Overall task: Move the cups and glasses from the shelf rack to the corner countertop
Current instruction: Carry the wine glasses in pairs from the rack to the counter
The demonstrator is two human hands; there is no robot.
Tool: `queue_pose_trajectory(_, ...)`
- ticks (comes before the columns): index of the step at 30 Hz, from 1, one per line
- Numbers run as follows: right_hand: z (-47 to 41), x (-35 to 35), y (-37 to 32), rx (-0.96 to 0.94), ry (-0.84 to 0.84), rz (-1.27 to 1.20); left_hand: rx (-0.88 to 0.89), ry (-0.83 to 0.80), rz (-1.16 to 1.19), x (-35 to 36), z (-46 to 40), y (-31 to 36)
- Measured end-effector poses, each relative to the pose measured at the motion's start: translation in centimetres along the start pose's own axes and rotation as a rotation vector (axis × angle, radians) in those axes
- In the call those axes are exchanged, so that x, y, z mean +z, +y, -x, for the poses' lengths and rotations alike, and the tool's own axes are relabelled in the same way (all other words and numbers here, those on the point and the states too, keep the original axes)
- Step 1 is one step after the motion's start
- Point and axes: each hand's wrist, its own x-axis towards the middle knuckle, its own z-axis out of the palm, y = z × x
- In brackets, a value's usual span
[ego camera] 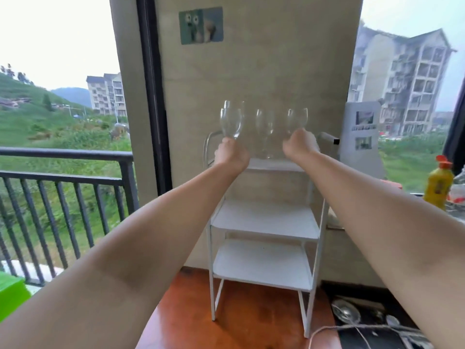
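A white three-tier shelf rack [264, 220] stands against the wall. Clear wine glasses stand on its top tier. My left hand [231, 153] is closed around the stem of the left wine glass [231, 122]; another glass shows just behind it. My right hand [299, 144] grips the stem of the right wine glass [297, 118]. Between my hands a middle wine glass [264, 129] stands on the top shelf, untouched. Whether the held glasses are lifted off the shelf I cannot tell. The two lower tiers hold nothing.
A countertop ledge at the right carries a yellow bottle [436, 183] with an orange cap and a grey photo frame [362, 137]. A black balcony railing [63, 172] runs at the left. Metal dishes [346, 311] and a rope lie on the floor at the lower right.
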Motion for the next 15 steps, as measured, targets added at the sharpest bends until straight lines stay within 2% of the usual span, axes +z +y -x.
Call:
queue_pose_trajectory(2, -1.3, 0.4, 0.3, 0.111, -0.085, -0.121, -0.019, -0.039, 0.035, 0.4, -0.8, -0.2)
queue_pose_trajectory(4, -2.9, 1.3, 0.3, 0.216, -0.169, -0.375, -0.007, -0.053, 0.061, 0.5, -2.0, -0.6)
queue_pose_trajectory(7, -4.4, 2.3, 0.3, 0.342, -0.180, -0.714, -0.013, -0.048, 0.100, 0.6, -3.5, -1.3)
queue_pose_trajectory(15, -6.1, 4.0, 0.7, 0.449, -0.136, -0.927, -0.017, -0.030, 0.125, 1.2, -5.7, -1.9)
